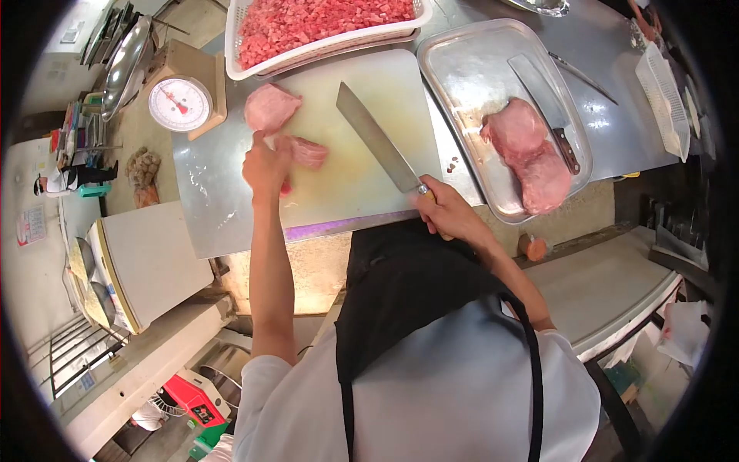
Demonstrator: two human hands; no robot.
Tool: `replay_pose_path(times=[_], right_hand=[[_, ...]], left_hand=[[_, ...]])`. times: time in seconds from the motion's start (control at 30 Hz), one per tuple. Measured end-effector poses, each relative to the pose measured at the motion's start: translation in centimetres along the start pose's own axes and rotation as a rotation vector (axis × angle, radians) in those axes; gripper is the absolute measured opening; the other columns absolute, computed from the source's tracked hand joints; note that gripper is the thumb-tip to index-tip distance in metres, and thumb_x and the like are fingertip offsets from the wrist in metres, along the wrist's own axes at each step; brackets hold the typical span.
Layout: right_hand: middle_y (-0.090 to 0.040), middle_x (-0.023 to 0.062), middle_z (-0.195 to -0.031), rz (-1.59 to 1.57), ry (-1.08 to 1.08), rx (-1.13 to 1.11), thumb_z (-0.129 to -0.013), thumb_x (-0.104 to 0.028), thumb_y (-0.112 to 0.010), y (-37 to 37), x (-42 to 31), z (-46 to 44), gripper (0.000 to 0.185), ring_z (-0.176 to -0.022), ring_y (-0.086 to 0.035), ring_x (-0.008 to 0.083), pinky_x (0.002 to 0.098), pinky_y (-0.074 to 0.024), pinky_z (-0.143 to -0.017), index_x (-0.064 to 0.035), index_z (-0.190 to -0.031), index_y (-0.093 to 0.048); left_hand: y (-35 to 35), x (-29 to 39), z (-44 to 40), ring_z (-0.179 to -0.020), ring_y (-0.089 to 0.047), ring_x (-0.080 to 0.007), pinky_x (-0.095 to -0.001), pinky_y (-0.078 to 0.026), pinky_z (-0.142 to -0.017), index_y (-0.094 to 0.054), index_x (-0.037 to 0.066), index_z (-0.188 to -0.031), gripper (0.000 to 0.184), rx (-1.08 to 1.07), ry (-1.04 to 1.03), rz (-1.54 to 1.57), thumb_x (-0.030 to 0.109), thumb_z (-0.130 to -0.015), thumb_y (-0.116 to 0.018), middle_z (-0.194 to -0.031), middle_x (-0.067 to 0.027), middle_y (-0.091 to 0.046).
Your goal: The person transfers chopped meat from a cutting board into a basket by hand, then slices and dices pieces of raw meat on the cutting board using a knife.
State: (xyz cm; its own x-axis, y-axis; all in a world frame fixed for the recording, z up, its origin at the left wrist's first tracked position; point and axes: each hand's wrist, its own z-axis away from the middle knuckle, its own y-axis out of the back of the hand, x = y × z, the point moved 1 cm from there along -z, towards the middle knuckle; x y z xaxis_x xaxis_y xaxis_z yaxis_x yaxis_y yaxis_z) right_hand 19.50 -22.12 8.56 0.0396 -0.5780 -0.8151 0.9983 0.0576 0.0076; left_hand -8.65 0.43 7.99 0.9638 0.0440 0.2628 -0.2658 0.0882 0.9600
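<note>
Step in hand, as judged: arranging meat by hand between cuts. The right hand has its grip closed round the handle of the broad steel knife, blade extending beyond it over the white cutting board. The left hand is at the small pink raw-meat slab, the rounded pink meat piece just beyond; whether its grip pinches anything cannot be told. A further cut calls for left fingers clear of the edge. The left palm partly hides a red scrap.
</note>
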Motion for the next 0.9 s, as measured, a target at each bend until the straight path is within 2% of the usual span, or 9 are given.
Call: replay_pose_path(times=[0.07, 0.17, 0.3, 0.4, 0.5, 0.6, 0.7, 0.8, 0.9], right_hand=[[-0.055, 0.0037, -0.069, 0.007, -0.012, 0.017, -0.104, -0.031, -0.062, -0.2, -0.2, 0.1, 0.037, -0.052, -0.054, 0.011, 0.0302, -0.0451, -0.048, 0.0017, -0.122, -0.058], [-0.06, 0.0099, -0.07, 0.111, 0.043, 0.058, -0.105, -0.035, -0.061, 0.2, -0.5, 1.0, 0.04, -0.054, -0.058, 0.0202, 0.0355, -0.0483, -0.054, 0.0008, -0.122, -0.059], [-0.068, 0.0232, -0.082, 0.321, 0.187, 0.129, -0.105, -0.035, -0.06, 0.7, 0.0, 2.1, 0.038, -0.072, -0.066, 0.0398, 0.0465, -0.0515, -0.07, 0.0007, -0.12, -0.06], [-0.07, 0.0281, -0.089, 0.369, 0.193, 0.162, -0.105, -0.034, -0.06, 0.4, -0.8, 2.9, 0.037, -0.086, -0.067, 0.0486, 0.0519, -0.0509, -0.078, 0.0006, -0.118, -0.062], [-0.07, 0.0283, -0.088, 0.414, 0.139, 0.167, -0.106, -0.032, -0.059, 0.7, -1.2, 3.2, 0.036, -0.089, -0.068, 0.0502, 0.0531, -0.0509, -0.08, 0.0001, -0.12, -0.062], [-0.07, 0.0284, -0.088, 0.432, 0.092, 0.178, -0.106, -0.032, -0.058, 0.8, -3.5, 4.4, 0.036, -0.089, -0.067, 0.0513, 0.0537, -0.0509, -0.079, -0.0002, -0.123, -0.06], [-0.069, 0.0289, -0.086, 0.451, 0.098, 0.217, -0.106, -0.031, -0.058, -0.5, -4.7, 6.6, 0.037, -0.087, -0.067, 0.0514, 0.0547, -0.0505, -0.077, 0.0003, -0.125, -0.059], [-0.067, 0.0296, -0.08, 0.443, 0.117, 0.24, -0.106, -0.031, -0.059, -2.2, -5.0, 7.2, 0.038, -0.083, -0.067, 0.0512, 0.0563, -0.0494, -0.074, 0.0014, -0.126, -0.058], [-0.065, 0.0299, -0.075, 0.43, 0.1, 0.262, -0.106, -0.029, -0.059, -3.3, -4.6, 6.7, 0.038, -0.079, -0.066, 0.0512, 0.0578, -0.0487, -0.072, 0.0021, -0.127, -0.057]], left_hand=[[-1.2, 0.6, -0.4, -0.089, -0.074, -0.043, -0.0488, -0.058, -0.082, -0.057, -0.002, -0.13, 0.059, 0.019, -0.013, 0.014, 0.04, -0.091, -0.069, -0.096, -0.0254, -0.075], [-1.7, 1.3, 0.0, -0.084, -0.074, -0.0419, -0.0468, -0.059, -0.079, -0.055, -0.004, -0.128, 0.057, 0.023, -0.011, 0.207, 0.037, -0.092, -0.07, -0.092, -0.0268, -0.074], [-4.2, 1.6, 2.1, -0.074, -0.072, -0.0386, -0.0426, -0.059, -0.073, -0.054, -0.004, -0.126, 0.047, -0.136, -0.034, 0.71, 0.024, -0.093, -0.073, -0.09, -0.0239, -0.072], [-6.2, 4.7, 5.1, -0.073, -0.07, -0.0254, -0.0417, -0.056, -0.072, -0.059, -0.004, -0.122, 0.035, -0.332, 0.039, 1.163, 0.015, -0.095, -0.072, -0.098, -0.0197, -0.072], [-7.7, 6.5, 7.6, -0.084, -0.067, -0.03, -0.043, -0.054, -0.079, -0.061, -0.003, -0.117, 0.027, 0.058, -0.355, 0.572, 0.011, -0.096, -0.069, -0.104, -0.0194, -0.066], [-7.7, 7.0, 8.1, -0.099, -0.061, -0.0355, -0.0452, -0.051, -0.086, -0.06, -0.002, -0.117, 0.025, 0.24, -0.625, 0.473, 0.007, -0.095, -0.065, -0.109, -0.0197, -0.061], [-9.2, 7.6, 7.9, -0.108, -0.056, -0.0412, -0.0475, -0.049, -0.089, -0.06, -0.001, -0.117, 0.024, 0.143, -0.676, 0.507, 0.005, -0.094, -0.06, -0.11, -0.0216, -0.057], [-9.8, 8.1, 7.7, -0.105, -0.056, -0.0428, -0.0493, -0.049, -0.088, -0.06, 0.0, -0.117, 0.025, 0.115, -0.591, 0.544, 0.004, -0.093, -0.056, -0.113, -0.0231, -0.054], [-10.1, 8.0, 7.4, -0.105, -0.054, -0.0401, -0.0512, -0.049, -0.088, -0.062, 0.004, -0.124, 0.042, 0.122, -0.603, 0.503, -0.003, -0.083, -0.058, -0.111, -0.0192, -0.053]])
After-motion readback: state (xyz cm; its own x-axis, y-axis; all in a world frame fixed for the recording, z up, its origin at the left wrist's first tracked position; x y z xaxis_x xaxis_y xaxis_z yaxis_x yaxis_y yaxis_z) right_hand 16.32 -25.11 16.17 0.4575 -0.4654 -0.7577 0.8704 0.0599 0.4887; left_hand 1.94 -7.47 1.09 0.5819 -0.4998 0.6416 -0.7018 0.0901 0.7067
